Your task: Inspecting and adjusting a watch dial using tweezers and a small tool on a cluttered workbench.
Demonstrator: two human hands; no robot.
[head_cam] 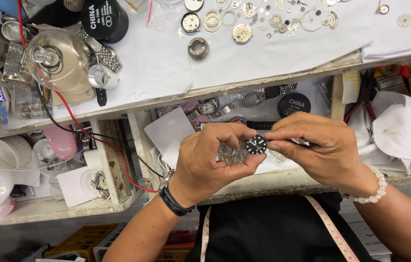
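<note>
While pinched at rim between left hand (205, 162) thumb and fingers, watch (256, 144) sits mid-scene, near edge of bench (273, 182), black dial up. Right hand (319, 153) fingers closed at watch's right side, seemingly on crown; thin metal tool or band part shows there, cannot tell which. Steel bracelet (229, 154) hangs behind left fingers. Judged: small, light, stiff, smooth case slippery, crystal scratch-prone. Best hold by case edges, not glass. Loose parts (263, 19) lie far on white paper.

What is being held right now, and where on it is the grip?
A small round black watch dial, pinched at its edge between the left hand thumb and fingers. The right hand fingertips meet its right edge, holding a thin metal tool.
</note>
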